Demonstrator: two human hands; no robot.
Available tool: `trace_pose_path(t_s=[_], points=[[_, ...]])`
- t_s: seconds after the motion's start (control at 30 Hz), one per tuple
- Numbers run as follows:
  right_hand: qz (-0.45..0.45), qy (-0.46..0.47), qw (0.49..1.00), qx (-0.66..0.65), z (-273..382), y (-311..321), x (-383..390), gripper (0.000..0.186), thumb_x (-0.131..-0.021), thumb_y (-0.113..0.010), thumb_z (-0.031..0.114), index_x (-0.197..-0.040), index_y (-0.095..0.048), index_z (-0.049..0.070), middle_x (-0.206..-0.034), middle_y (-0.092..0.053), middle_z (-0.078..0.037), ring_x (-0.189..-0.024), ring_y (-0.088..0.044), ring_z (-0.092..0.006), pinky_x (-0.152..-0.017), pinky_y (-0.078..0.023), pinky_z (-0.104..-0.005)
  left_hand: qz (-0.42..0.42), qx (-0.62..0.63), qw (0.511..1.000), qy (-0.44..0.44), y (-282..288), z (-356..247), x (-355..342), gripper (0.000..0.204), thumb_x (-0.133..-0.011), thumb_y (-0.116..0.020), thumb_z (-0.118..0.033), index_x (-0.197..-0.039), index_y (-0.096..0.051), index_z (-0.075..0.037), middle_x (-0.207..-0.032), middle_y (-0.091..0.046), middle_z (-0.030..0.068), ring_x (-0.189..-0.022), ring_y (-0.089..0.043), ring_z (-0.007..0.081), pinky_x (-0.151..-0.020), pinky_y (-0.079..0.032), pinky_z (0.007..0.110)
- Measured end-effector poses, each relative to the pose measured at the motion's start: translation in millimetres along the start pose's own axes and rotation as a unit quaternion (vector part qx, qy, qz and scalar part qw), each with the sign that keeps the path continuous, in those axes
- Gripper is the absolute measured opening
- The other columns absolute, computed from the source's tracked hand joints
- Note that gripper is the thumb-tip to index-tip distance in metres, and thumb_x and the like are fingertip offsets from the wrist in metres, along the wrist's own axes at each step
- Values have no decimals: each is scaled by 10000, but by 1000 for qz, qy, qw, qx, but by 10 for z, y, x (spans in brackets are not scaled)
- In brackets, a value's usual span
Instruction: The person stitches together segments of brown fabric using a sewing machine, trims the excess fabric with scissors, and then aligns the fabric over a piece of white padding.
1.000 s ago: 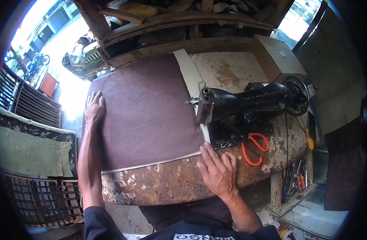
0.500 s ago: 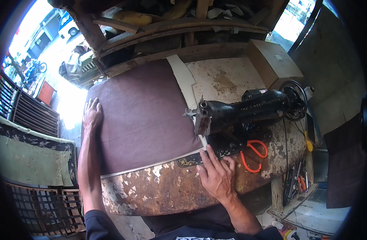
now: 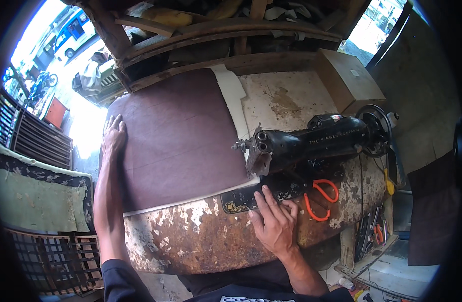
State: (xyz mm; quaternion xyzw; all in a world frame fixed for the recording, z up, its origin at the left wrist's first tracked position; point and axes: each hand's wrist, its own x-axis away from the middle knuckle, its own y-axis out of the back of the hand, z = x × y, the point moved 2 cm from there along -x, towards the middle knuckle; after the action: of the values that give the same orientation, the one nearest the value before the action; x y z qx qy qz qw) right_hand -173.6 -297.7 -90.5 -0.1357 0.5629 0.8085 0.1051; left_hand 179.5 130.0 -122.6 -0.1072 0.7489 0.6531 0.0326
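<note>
A wide maroon leather-like sheet (image 3: 175, 146) with a white backing (image 3: 230, 85) along its right and near edges lies on the worn table. Its near right corner sits by the needle end of a black sewing machine (image 3: 316, 138). My left hand (image 3: 114, 135) rests flat on the sheet's left edge, fingers stretched out. On the machine's bed, just nearer than that corner, lies my right hand (image 3: 275, 221), fingers extended and holding nothing. Orange-handled scissors (image 3: 319, 214) lie to its right, with the blades hidden under the machine.
A cardboard box (image 3: 354, 83) stands at the back right of the rusty, peeling table (image 3: 190, 246). Wooden framing (image 3: 231, 32) rises behind. Tools (image 3: 376, 231) sit in a rack below right. Slatted frames (image 3: 45, 136) and a worn green panel (image 3: 39, 201) stand at left.
The sheet has shifted slightly away from me relative to the machine, and my left hand has moved with it. My right hand stays almost in place. Outside, a blue-and-white vehicle has come further into view.
</note>
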Motion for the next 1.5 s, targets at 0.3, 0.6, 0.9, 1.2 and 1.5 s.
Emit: trace_pose_path(t_s=[0.3, 0.6, 0.9, 1.2, 1.5], points=[[1, -2, 1000, -9, -3, -25, -15, 434, -908, -731, 278, -1283, -705, 62, -1458, -616, -115, -759, -685, -195, -956, -426, -404, 0, 12, 1000, 5, 5, -20, -54, 490, -1048, -459, -351, -1496, -548, -174, -1615, -421, 160, -1507, -353, 369, -1246, -288, 450], [10, -9, 1000, -16, -10, 14, -11, 426, -912, -729, 271, -1282, -705, 61, -1454, -620, -113, -768, -690, -195, -951, -421, -400, 0, 30, 1000, 11, 12, -76, -54, 490, -1051, -455, -352, -1496, -549, -168, -1613, -424, 164, -1511, -347, 372, -1249, -282, 441], [17, -35, 991, -126, -61, 53, -183, 363, -947, -703, 249, -1242, -722, 39, -1278, -723, -129, -913, -724, -239, -937, -448, -405, -8, 14, 1000, -1, 2, 252, 25, 498, -1061, -437, -345, -1501, -539, -136, -1607, -423, 186, -1510, -345, 382, -1254, -268, 442], [85, -38, 801, -591, -604, -385, -1457, 517, -1121, -397, 431, -1230, -680, 13, -1127, -742, -87, -1021, -709, -146, -847, -568, -311, 14, -58, 974, -218, 406, 222, 1395, 517, -1073, -432, -389, -1548, -472, -188, -1613, -438, 119, -1520, -355, 333, -1247, -235, 535], [-84, -179, 826, -527, -960, -475, -970, 311, -1055, -543, 298, -1128, -673, 25, -967, -645, -63, -812, -601, -147, -723, -493, -309, 121, -7, 966, -229, 1360, -256, 2975, 283, -979, -631, -332, -1007, -778, -92, -918, -767, 101, -843, -712, 298, -821, -533, 449]])
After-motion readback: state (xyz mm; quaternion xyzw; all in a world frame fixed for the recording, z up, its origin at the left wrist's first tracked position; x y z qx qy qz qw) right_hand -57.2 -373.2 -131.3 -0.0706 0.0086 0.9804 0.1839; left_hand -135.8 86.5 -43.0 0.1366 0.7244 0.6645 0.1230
